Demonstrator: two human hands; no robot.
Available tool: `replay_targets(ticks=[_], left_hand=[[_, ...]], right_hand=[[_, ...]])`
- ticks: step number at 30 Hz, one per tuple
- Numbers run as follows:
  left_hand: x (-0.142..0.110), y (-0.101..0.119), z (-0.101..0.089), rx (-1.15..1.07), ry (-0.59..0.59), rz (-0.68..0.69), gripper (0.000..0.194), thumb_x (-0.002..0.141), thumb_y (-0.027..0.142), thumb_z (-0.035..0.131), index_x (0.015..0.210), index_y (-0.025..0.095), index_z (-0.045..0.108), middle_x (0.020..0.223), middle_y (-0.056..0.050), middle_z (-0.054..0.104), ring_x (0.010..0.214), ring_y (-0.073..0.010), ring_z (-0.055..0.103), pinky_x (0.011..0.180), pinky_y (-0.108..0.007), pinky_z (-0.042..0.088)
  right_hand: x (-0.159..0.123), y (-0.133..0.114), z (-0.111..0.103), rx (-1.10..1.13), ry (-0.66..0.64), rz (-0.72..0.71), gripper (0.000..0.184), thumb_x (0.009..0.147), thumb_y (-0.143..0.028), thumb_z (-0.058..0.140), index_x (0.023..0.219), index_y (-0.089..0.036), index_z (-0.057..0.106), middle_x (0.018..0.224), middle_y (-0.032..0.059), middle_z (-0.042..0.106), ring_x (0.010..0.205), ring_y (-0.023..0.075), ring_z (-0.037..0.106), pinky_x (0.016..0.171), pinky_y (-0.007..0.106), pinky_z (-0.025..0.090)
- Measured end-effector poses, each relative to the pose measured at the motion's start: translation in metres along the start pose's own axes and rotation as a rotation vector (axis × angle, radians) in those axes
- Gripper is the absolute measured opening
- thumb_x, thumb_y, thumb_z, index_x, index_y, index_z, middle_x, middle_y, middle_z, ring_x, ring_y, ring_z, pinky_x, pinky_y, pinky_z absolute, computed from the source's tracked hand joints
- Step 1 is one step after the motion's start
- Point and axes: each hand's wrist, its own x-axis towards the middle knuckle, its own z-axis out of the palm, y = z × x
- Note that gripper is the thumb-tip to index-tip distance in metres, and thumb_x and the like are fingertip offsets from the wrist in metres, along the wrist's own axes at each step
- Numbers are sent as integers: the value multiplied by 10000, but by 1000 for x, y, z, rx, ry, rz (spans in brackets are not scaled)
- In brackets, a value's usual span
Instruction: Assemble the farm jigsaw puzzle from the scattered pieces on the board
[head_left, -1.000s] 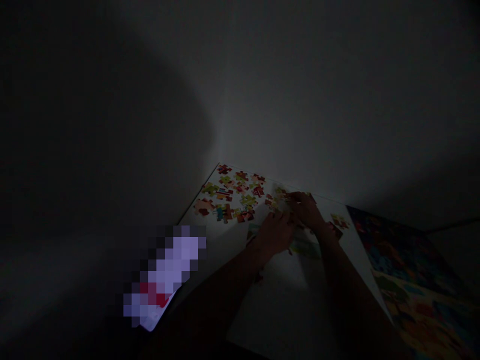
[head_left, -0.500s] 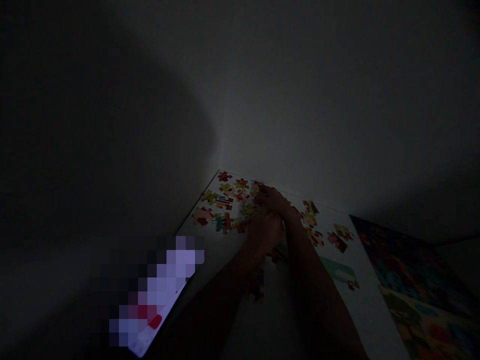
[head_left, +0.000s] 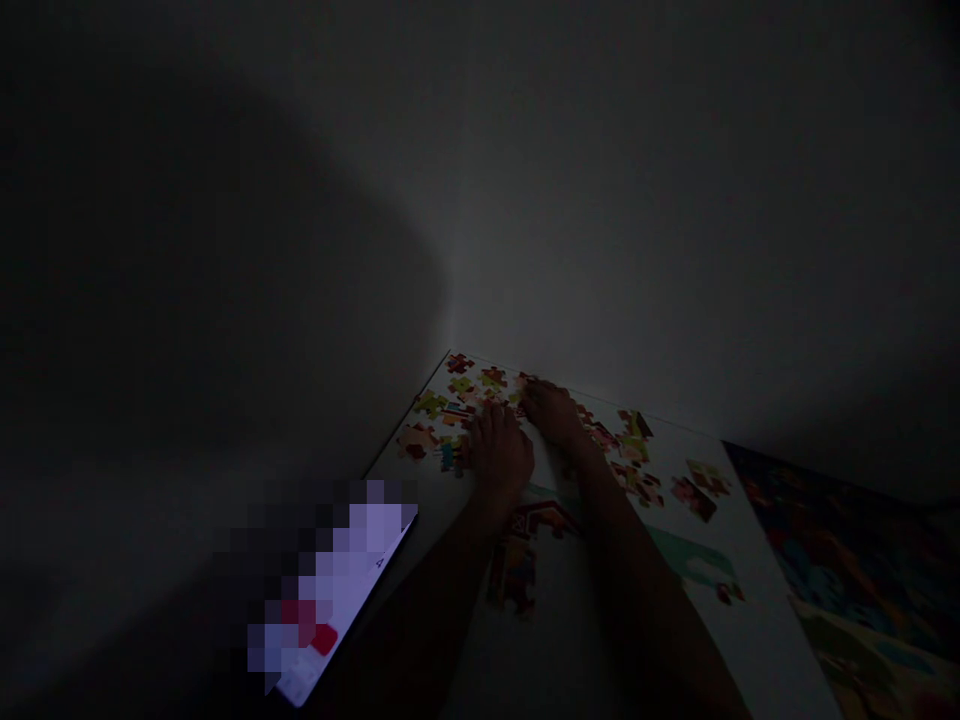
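In dim light, jigsaw puzzle pieces (head_left: 418, 441) lie spread over the far end of a white tabletop (head_left: 559, 640). My left hand (head_left: 501, 452) rests among them, palm down, its fingers stretched forward and slightly apart over pieces. Just right of it and farther away, my right hand (head_left: 553, 410) has its fingers bent down at pieces near the far edge; whatever is under its fingertips is hidden. Between my forearms lies a joined puzzle section with a red barn (head_left: 536, 520). A green and pale joined strip (head_left: 694, 556) sits right of my right forearm.
Along the left table edge a lit phone-like screen (head_left: 330, 610) shows, mostly pixelated. A colourful picture sheet (head_left: 862, 560) covers the right side. White walls (head_left: 570, 250) meet in a corner behind the table. More loose pieces (head_left: 701, 490) lie at right.
My hands were overlapping; now they are apart, the left having moved left and forward onto the pieces. The barn section shows more. The whole view has shifted slightly.
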Motion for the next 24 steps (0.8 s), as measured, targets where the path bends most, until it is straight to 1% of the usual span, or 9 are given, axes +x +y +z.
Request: replay_targets(ticks=[4,7,10,12,15,18,21,24], left_hand=[[-5,4,3,47,-29,21,418,925,226,458,1295,88,595,1395,-184,583,1333,-296,512,1141,-480,370],[-6,5,6,75,-44,30,429,921,220,470,1303,76,601,1435,-196,548,1366,-313,483,1147,-483,371],[-8,2,12,96,-10,37,442,936,225,452,1331,85,593,1467,-204,510,1391,-328,453,1151,-518,361],[-8,0,16,106,6,30,463,941,244,452,1353,77,580,1489,-217,476,1410,-342,424,1166,-542,331],[-8,-2,18,125,1,6,521,933,271,477,1397,42,534,1522,-243,411,1436,-359,377,1191,-560,272],[-8,-3,16,141,-9,-6,571,940,306,478,1430,13,486,1533,-258,378,1444,-370,358,1196,-572,248],[-6,-5,12,156,-22,-2,581,957,331,453,1438,7,471,1537,-259,372,1443,-379,356,1188,-592,246],[-4,-7,8,162,-48,22,568,965,354,440,1427,27,496,1528,-258,389,1433,-385,374,1176,-609,253]], right_hand=[[-2,1,-5,18,-9,7,325,929,-246,494,1181,-175,685,1297,118,658,1170,234,598,1047,356,404],[-3,2,-7,46,6,31,320,905,-236,516,1160,-182,701,1248,103,681,1115,230,621,1008,331,432],[-5,3,-9,69,42,110,305,906,-245,504,1113,-208,726,1197,84,702,1070,225,635,957,310,453],[-7,4,-8,95,82,163,322,911,-248,481,1107,-204,733,1171,91,711,1069,230,637,949,313,455],[-8,9,-6,177,173,207,372,887,-207,449,1134,-197,726,1186,94,710,1089,234,635,981,337,449],[-9,16,-4,315,289,261,417,829,-157,428,1121,-189,724,1185,96,709,1092,231,635,1001,354,448],[-8,24,-4,489,440,365,422,751,-153,424,1048,-155,725,1123,119,718,1069,248,636,1003,388,452],[-7,31,-9,623,561,476,424,698,-186,413,989,-141,718,1069,123,727,1032,252,640,988,411,459]])
